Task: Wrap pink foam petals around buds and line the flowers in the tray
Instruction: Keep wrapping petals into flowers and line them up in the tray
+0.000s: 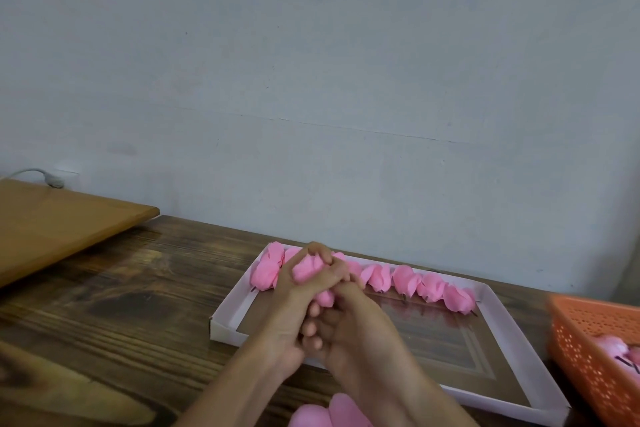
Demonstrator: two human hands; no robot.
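Grip: left hand [287,308] and right hand [360,333] both curl round one pink foam flower [306,270], held above the white tray [227,329]. A row of finished flowers [405,279] lines the tray's far wall. An orange basket [585,340] stands beside it on the counter [121,288].

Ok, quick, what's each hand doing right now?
Left hand: fingers curled round the pink foam flower.
Right hand: gripping the same flower.

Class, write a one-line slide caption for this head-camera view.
Left hand and right hand grip a pink foam flower over the tray, finished flowers lined along its far edge, orange basket at right.
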